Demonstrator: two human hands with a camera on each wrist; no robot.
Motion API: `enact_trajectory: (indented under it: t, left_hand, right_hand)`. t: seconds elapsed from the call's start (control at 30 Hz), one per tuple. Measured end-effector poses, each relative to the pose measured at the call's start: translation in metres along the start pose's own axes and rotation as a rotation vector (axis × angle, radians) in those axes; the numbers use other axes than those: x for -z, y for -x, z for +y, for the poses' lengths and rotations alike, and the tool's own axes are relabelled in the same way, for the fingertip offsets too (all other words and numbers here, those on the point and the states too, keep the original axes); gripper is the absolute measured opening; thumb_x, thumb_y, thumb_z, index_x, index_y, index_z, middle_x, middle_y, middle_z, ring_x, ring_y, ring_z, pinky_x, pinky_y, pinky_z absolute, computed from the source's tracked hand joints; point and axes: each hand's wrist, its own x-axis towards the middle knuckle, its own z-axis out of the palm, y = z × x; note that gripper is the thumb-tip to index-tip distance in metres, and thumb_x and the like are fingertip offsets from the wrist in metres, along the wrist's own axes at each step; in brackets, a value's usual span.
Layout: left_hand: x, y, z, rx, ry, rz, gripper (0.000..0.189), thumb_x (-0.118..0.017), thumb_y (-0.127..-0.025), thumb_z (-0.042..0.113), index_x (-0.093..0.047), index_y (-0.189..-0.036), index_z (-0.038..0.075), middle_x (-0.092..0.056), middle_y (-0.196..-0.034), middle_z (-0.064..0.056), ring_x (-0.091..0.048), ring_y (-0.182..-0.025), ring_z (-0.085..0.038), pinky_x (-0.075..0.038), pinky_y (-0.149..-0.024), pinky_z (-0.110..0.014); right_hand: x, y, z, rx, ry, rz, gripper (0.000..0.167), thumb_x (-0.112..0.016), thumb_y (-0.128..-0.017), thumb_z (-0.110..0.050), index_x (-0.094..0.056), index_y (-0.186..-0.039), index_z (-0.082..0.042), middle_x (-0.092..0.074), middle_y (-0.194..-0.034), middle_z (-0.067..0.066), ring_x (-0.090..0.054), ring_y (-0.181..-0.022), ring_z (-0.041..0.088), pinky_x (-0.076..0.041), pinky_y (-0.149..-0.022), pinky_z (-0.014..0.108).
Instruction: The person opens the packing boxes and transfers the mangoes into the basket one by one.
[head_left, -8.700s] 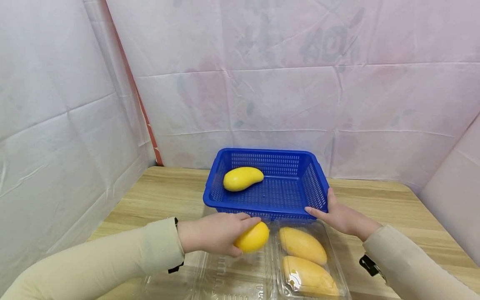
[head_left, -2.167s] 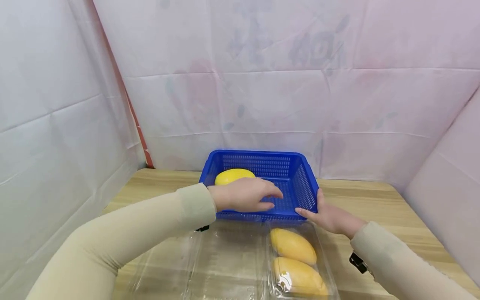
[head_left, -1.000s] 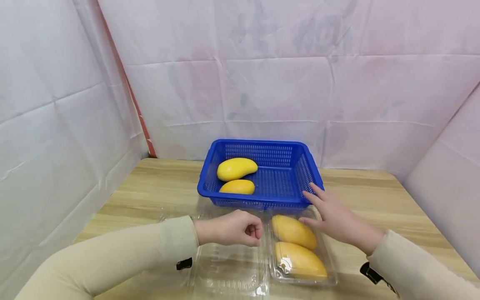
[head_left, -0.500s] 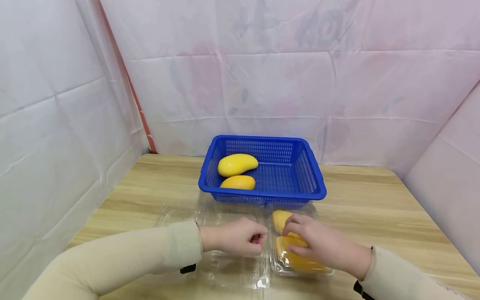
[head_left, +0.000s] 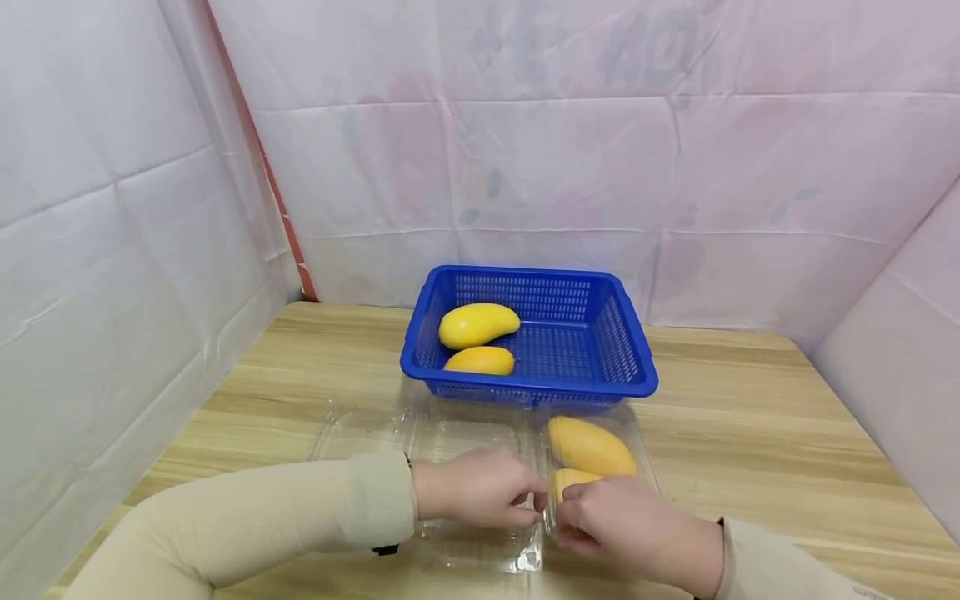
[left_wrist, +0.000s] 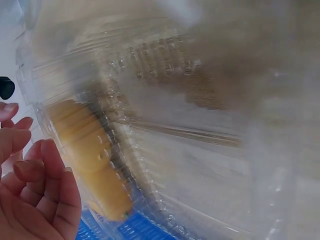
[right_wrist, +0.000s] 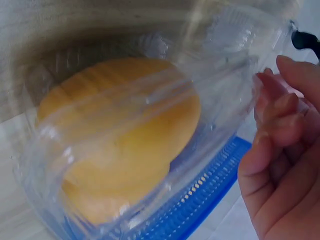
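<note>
My left hand [head_left: 480, 490] hangs over an opened clear plastic tray [head_left: 480, 542], fingers curled, fingertips at the seam on its right. My right hand [head_left: 633, 525] bends over the near left corner of a clear plastic box [head_left: 647, 454]. Inside that box lie two yellow mangoes, the far mango [head_left: 592, 446] in plain sight and the near mango [head_left: 573, 477] partly under my hand. In the right wrist view both mangoes [right_wrist: 120, 115] show through plastic, with curled fingers beside its edge. Both hands' fingertips come close together there. I cannot tell whether either pinches the rim.
Behind the boxes stands a blue basket [head_left: 525, 385] with two more mangoes, a curved mango [head_left: 478, 323] and a smaller mango [head_left: 480, 360]. A clear plastic flap [head_left: 360, 429] lies left of the tray on the wooden table [head_left: 712, 417]. White sheets [head_left: 562, 167] enclose the back and sides.
A mango from my left hand now lies in the basket, and that hand has come back over the tray. My right hand has left the basket's rim for the mango box's near corner.
</note>
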Motion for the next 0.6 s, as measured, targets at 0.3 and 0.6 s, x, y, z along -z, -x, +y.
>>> enact_trajectory:
  t: [0.3,0.6]
  left_hand:
    - [-0.002,0.002,0.000,0.015,-0.018,-0.019,0.011,-0.062,-0.088,0.025,-0.065,-0.098,0.022,-0.043,-0.060,0.018,-0.040,-0.053,0.007,-0.033,-0.048,-0.011]
    - [0.000,0.000,0.001,-0.004,-0.019,-0.062,0.016,-0.061,-0.089,0.024,-0.065,-0.104,0.021,-0.047,-0.062,0.017,-0.042,-0.055,0.006,-0.034,-0.050,-0.011]
  right_hand:
    - [-0.010,0.001,-0.009,-0.053,0.186,-0.022,0.033,-0.077,-0.064,-0.031,-0.046,-0.056,-0.027,-0.038,-0.058,-0.018,-0.032,-0.043,-0.001,-0.024,-0.038,0.019]
    - [-0.013,0.000,-0.012,-0.079,0.182,-0.010,0.036,-0.078,-0.061,-0.022,-0.043,-0.055,-0.025,-0.038,-0.055,-0.015,-0.034,-0.043,0.000,-0.027,-0.038,0.019]
